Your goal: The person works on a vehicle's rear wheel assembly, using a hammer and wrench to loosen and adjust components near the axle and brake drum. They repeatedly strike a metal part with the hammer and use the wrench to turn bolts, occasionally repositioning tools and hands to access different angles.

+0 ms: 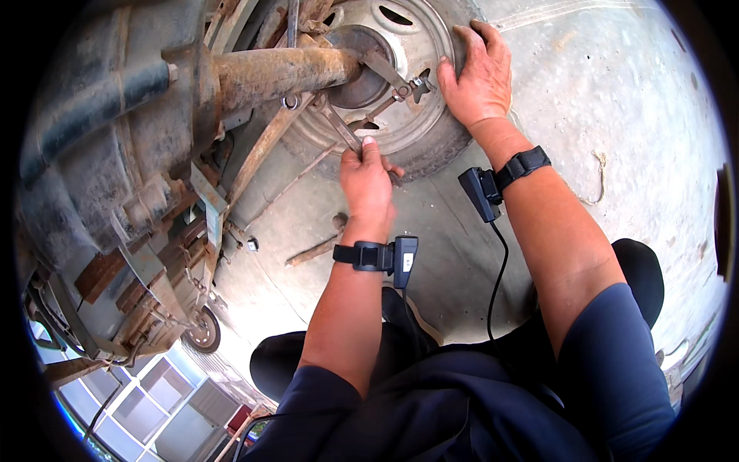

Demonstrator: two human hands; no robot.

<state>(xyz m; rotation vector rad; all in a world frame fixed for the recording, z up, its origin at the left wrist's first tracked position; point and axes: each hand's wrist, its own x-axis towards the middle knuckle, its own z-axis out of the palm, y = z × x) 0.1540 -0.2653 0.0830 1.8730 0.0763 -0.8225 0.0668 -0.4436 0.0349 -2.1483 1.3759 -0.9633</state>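
Observation:
My left hand (366,181) is closed round a flat metal wrench (339,127), thumb on top. The wrench's upper end reaches a bracket below the rusty axle tube (285,75), and its lower end shows past my fingers. Just beyond lies a threaded rod (382,105) with a spring, running to a small lever (385,73) beside the wheel hub. My right hand (481,85) rests on the outer edge of the tyre (459,127), fingers stretched and apart, holding nothing. The pale steel wheel rim (427,46) sits inside that tyre.
A large grimy metal housing (85,115) and rusty frame bars (262,154) crowd the left side. On the concrete floor (554,115) lie a wooden-handled hammer (312,251) and a piece of rope (600,177). A small wheel (202,329) stands farther off at lower left.

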